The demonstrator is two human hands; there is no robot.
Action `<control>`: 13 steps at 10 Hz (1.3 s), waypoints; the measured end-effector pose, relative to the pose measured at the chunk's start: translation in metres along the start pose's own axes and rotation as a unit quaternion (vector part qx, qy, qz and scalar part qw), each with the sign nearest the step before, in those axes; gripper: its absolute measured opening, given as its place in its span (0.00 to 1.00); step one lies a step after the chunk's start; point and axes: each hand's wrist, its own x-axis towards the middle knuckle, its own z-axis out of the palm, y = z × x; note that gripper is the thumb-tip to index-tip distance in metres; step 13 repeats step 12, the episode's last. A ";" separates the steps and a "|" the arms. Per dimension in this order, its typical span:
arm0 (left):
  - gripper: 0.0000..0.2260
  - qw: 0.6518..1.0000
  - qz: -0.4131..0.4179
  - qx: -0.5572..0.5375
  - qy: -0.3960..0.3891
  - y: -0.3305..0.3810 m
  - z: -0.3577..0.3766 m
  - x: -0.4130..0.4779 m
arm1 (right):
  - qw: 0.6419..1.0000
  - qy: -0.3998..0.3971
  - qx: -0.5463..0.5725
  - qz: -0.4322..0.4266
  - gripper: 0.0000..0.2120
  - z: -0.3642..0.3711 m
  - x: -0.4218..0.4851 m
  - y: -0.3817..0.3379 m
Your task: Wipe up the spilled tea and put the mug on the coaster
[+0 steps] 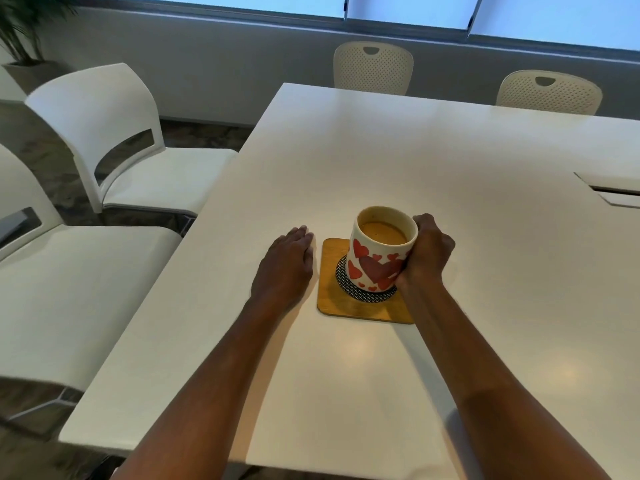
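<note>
A white mug (377, 258) with red hearts, holding milky tea, stands on the square wooden coaster (341, 303), over its round black patterned centre. My right hand (424, 254) grips the mug's right side, where the handle is hidden under my fingers. My left hand (287, 263) lies flat on the white table (415, 161), palm down, just left of the coaster and apart from it. No spilled tea and no cloth show on the table.
Two white chairs (114, 150) stand along the table's left edge, and two perforated chairs (374, 67) at the far end. A recessed cable hatch (609, 194) sits in the tabletop at the right. A potted plant (24, 39) is in the far left corner.
</note>
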 end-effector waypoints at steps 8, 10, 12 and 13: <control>0.18 1.000 0.003 -0.012 0.000 0.001 -0.001 0.002 | 0.999 -0.012 -0.018 -0.045 0.14 -0.009 -0.007 0.007; 0.17 0.999 -0.010 -0.037 -0.021 0.006 -0.010 0.005 | 0.982 -0.021 -0.110 -0.152 0.11 -0.033 0.005 -0.003; 0.22 0.996 -0.033 -0.074 0.034 0.020 -0.019 0.019 | 0.816 -0.089 -0.440 -0.364 0.16 -0.061 0.024 -0.006; 0.22 0.996 -0.033 -0.074 0.034 0.020 -0.019 0.019 | 0.816 -0.089 -0.440 -0.364 0.16 -0.061 0.024 -0.006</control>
